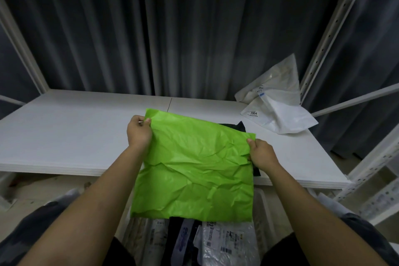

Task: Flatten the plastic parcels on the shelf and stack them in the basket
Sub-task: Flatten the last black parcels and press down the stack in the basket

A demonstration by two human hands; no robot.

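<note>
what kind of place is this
Probably a parcel sorting or storage room: white slotted-steel shelving, labelled white mailer bags on the shelf, and a basket of labelled parcels below the green parcel.

Dark pleated curtain (172,34) behind white metal racking (330,34) (dim light).

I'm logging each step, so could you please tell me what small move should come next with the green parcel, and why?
Probably lower the green parcel onto the parcels in the basket: the left hand and right hand grip its top corners, and it hangs nearly flat above them.
</note>
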